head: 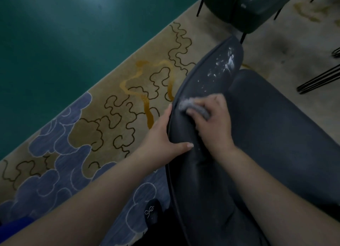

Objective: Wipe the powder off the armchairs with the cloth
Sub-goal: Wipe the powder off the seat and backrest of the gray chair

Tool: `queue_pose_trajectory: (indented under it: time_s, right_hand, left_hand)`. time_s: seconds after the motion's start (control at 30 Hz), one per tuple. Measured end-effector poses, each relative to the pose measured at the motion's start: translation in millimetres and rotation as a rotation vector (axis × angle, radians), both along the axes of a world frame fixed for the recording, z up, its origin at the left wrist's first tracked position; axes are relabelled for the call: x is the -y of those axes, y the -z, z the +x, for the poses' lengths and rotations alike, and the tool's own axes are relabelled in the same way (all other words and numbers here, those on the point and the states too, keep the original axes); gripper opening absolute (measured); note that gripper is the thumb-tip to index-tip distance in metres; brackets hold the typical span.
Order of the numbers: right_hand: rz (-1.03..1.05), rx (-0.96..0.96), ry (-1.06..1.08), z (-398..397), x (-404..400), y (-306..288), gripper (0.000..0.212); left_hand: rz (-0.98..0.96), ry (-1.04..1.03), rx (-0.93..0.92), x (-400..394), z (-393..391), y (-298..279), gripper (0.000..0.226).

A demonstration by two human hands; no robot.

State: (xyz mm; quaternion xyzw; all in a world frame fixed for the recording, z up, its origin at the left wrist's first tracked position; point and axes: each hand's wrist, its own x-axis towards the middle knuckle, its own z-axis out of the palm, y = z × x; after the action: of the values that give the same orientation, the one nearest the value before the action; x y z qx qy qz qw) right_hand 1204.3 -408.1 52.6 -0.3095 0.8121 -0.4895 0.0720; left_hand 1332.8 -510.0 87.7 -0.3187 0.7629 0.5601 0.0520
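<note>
Two hands on dark armchair [266,135], centre frame. Right hand [213,120] curls fingers around grey cloth [193,107], pressed on armrest just below white powder [224,63]. Left hand [165,135] grips armrest edge, thumb across top, fingers hidden behind. Second powdered armchair [244,4] upper right, on patterned rug [103,113].

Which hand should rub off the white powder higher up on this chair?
The right hand. It already holds the cloth just below the powder on the armchair. The left hand holds no cloth and grips the chair's edge.
</note>
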Motion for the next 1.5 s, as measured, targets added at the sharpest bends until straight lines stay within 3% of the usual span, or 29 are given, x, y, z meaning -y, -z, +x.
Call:
queue_pose_trajectory:
  time_s: [0.17,0.23,0.33,0.57,0.63,0.77,0.9,1.0,1.07,1.13,1.2,1.37,1.5]
  right_hand:
    - [0.038,-0.177,-0.253,-12,0,-6,0.025]
    - [0.090,-0.242,-0.209,-36,28,-6,0.022]
    - [0.132,-0.193,-0.080,-52,48,-8,0.019]
    - [0.143,-0.275,-0.342,-19,4,-13,0.024]
    - [0.191,-0.345,-0.264,-44,23,-9,0.022]
    - [0.176,-0.207,0.065,-66,50,-6,0.019]
    - [0.156,-0.230,-0.148,-15,15,-11,0.022]
    - [0.178,-0.342,-0.251,-32,17,-12,0.021]
    - [0.181,-0.350,-0.101,-62,39,-8,0.016]
    - [0.146,-0.194,0.132,-87,58,-6,0.015]
    - [0.105,-0.102,0.203,-87,59,-2,0.017]
    - [0.012,-0.094,-0.010,-15,9,3,0.026]
    - [0.074,-0.088,-0.027,-55,25,-1,0.023]
  left_hand:
    - [0.051,-0.006,0.010,1,-3,1,0.116]
    - [0.056,-0.006,0.008,3,-3,0,0.115]
    - [0.064,-0.016,0.020,5,-4,0,0.118]
    - [0.112,0.020,0.033,10,-6,6,0.123]
    - [0.117,0.018,0.026,10,-6,6,0.122]
    - [0.156,0.016,0.020,11,-5,6,0.123]
    - [0.166,0.014,0.018,9,-4,7,0.122]
    - [0.159,0.018,0.016,10,-5,5,0.122]
    - [0.146,0.025,0.022,10,-6,3,0.123]
    - [0.150,0.027,0.023,10,-6,2,0.123]
    - [0.162,0.019,0.022,9,-6,3,0.124]
    - [0.178,0.028,0.012,9,-6,5,0.124]
    - [0.204,0.077,0.013,13,-6,4,0.120]
